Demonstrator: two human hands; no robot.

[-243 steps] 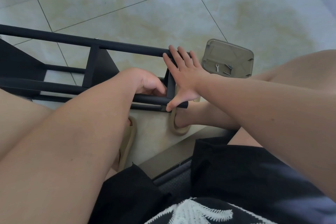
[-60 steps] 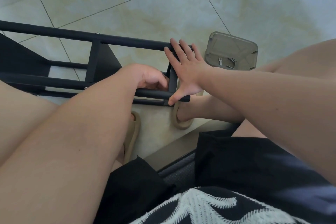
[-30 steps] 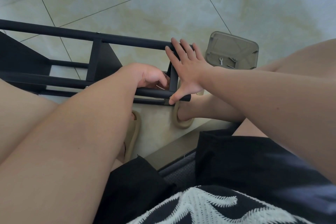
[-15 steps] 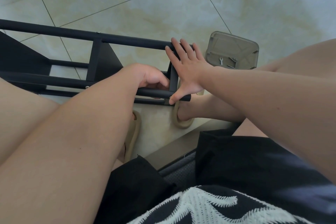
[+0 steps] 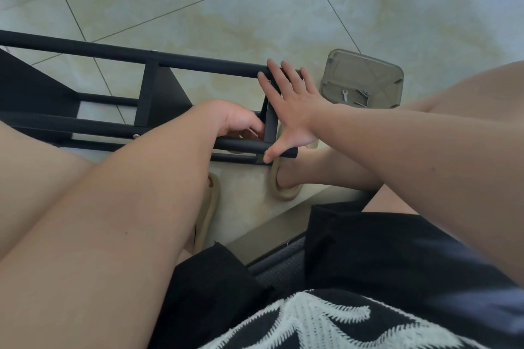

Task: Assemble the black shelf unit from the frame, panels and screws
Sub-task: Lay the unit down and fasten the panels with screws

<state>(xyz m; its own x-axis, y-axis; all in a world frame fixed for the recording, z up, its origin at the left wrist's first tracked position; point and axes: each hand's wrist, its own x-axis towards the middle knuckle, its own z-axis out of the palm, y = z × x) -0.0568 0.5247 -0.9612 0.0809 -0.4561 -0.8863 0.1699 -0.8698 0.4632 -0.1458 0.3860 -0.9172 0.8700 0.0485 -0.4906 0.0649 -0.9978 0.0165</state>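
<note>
The black shelf frame (image 5: 198,61) lies on its side on the tiled floor, with black panels (image 5: 167,93) fitted between its tubes. My right hand (image 5: 295,110) lies flat against the frame's right end, fingers straight on the upper tube and thumb on the lower tube. My left hand (image 5: 235,119) reaches inside the frame just left of the end bar. Its fingers curl towards that bar, and what they hold is hidden.
A translucent tray (image 5: 394,76) sits on the floor right of the frame, holding a small wrench (image 5: 344,95) and metal fittings. My feet in beige sandals (image 5: 283,193) rest under the frame's end. My knees flank the view.
Almost nothing differs. My right hand stays flat on the frame's end and my left hand's fingers shift slightly at the end bar.
</note>
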